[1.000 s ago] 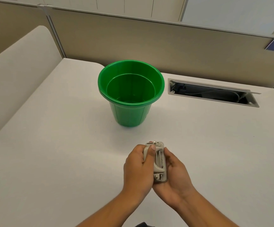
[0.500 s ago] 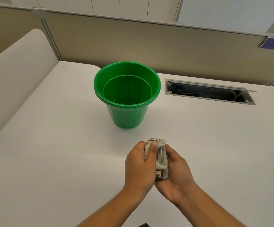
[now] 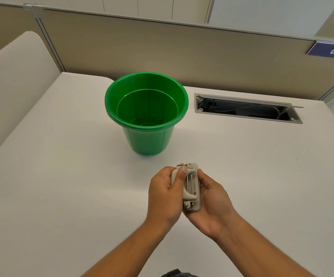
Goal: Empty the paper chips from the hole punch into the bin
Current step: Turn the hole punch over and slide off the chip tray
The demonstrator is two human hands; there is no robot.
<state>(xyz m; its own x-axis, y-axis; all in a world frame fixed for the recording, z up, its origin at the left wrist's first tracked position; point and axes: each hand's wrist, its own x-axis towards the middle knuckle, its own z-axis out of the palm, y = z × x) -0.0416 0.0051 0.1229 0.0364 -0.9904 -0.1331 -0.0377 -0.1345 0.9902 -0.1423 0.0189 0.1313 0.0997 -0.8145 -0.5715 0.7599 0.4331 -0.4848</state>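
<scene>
A grey hole punch (image 3: pixel 191 186) is held lengthwise between both hands above the white desk (image 3: pixel 62 186), a short way in front of the bin. My left hand (image 3: pixel 165 193) wraps its left side with the thumb lying along the top edge. My right hand (image 3: pixel 214 202) cups it from the right and below. The green plastic bin (image 3: pixel 146 116) stands upright on the desk beyond the hands, mouth open; I see no paper chips inside.
An open cable slot (image 3: pixel 248 108) with wires is set into the desk to the right of the bin. A beige partition (image 3: pixel 182 54) with a blue 017 label (image 3: pixel 331 50) closes the back. A curved divider (image 3: pixel 12 80) rises at the left.
The hands and hole punch have stayed in the same grip. The view has shifted slightly, so the bin sits a little further left and lower in the frame.
</scene>
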